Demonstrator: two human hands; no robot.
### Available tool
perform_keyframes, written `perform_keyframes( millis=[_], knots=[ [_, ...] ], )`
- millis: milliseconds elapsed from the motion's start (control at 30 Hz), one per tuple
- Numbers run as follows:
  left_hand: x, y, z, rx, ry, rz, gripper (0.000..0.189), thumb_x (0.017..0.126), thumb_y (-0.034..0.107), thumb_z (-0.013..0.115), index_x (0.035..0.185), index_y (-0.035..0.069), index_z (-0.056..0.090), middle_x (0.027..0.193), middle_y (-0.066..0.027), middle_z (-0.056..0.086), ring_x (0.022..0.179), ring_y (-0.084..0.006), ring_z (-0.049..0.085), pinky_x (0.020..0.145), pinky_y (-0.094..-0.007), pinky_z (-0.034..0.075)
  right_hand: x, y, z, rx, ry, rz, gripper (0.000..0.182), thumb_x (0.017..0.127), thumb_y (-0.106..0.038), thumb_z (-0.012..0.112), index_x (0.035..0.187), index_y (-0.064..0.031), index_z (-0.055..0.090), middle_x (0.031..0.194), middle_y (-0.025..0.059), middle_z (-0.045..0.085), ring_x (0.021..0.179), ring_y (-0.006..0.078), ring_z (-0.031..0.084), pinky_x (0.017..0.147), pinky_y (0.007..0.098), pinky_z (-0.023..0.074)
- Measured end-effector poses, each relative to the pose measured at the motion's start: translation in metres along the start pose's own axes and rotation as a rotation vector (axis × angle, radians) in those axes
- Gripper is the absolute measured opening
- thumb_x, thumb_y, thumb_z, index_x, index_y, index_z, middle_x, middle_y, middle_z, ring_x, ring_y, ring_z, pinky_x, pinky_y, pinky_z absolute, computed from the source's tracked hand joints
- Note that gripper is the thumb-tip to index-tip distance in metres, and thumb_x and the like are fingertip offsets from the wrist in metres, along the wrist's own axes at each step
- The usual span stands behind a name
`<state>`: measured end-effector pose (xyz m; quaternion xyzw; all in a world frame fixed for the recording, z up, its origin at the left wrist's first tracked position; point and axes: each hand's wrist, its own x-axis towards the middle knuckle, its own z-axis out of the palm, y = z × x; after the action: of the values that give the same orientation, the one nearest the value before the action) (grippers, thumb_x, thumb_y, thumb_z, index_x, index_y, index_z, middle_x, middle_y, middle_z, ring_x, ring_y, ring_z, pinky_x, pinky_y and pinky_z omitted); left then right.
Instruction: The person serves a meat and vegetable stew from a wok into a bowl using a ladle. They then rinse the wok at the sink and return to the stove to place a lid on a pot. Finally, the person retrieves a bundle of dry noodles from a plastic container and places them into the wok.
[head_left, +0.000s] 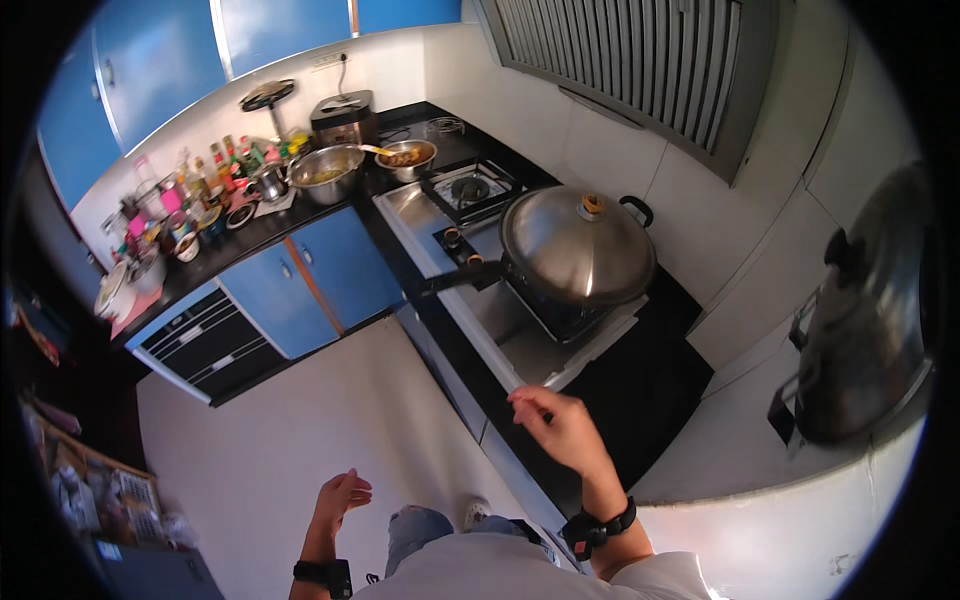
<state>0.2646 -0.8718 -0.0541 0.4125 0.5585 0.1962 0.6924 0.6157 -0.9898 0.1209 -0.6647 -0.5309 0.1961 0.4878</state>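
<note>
My left hand (343, 496) hangs over the floor at my side, fingers loosely bent and nothing in it. Past the near end of the gas stove (517, 337), my right hand (559, 431) is held above the black countertop edge, loosely curled with no object visible in it. A wok with a long black handle (465, 278) sits on the nearer burner. Its domed steel lid (577, 244) covers it, so the contents are hidden. Both hands are apart from the wok.
The farther burner (470, 187) bears no pot. Beyond it stand a steel bowl of food (406, 161), a larger steel pot (328, 176) and a rice cooker (343, 120). Several bottles (217, 169) crowd the left counter. A range hood (622, 75) overhangs the stove; another lid (862, 337) hangs at right.
</note>
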Motion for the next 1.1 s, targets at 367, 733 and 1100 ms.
perform_keyframes(
  millis=[367, 733, 1100],
  knots=[
    [0.243, 0.155, -0.061, 0.13, -0.224, 0.007, 0.035, 0.092, 0.035, 0.049, 0.093, 0.0, 0.057, 0.081, -0.0107, 0.062, 0.07, -0.0191, 0.062, 0.064, -0.0305, 0.054, 0.247, 0.073, -0.125, -0.951, 0.486, 0.044, 0.038, 0.076, -0.026, 0.065, 0.105, -0.0024, 0.058, 0.098, 0.0155, 0.06, 0.086, 0.0311, 0.057, 0.073, 0.0382, 0.0464],
    [0.374, 0.254, -0.098, 0.148, -0.316, -0.012, 0.03, 0.091, 0.033, 0.05, 0.092, 0.004, 0.057, 0.078, -0.0072, 0.061, 0.066, -0.0165, 0.062, 0.062, -0.0282, 0.053, 0.31, 0.092, -0.14, -0.93, 0.226, 0.574, 0.035, 0.072, -0.031, 0.064, 0.078, 0.0038, 0.059, 0.066, 0.0158, 0.056, 0.06, 0.0282, 0.052, 0.057, 0.0373, 0.0411],
    [0.393, 0.253, -0.077, 0.158, -0.45, -0.094, 0.026, 0.09, 0.03, 0.053, 0.094, 0.004, 0.056, 0.079, -0.0077, 0.061, 0.067, -0.0167, 0.062, 0.063, -0.0288, 0.054, 0.321, 0.026, -0.191, -0.865, 0.394, 0.5, 0.034, 0.079, -0.03, 0.063, 0.091, 0.0017, 0.063, 0.071, 0.0075, 0.06, 0.064, 0.0152, 0.054, 0.06, 0.03, 0.0437]
  ],
)
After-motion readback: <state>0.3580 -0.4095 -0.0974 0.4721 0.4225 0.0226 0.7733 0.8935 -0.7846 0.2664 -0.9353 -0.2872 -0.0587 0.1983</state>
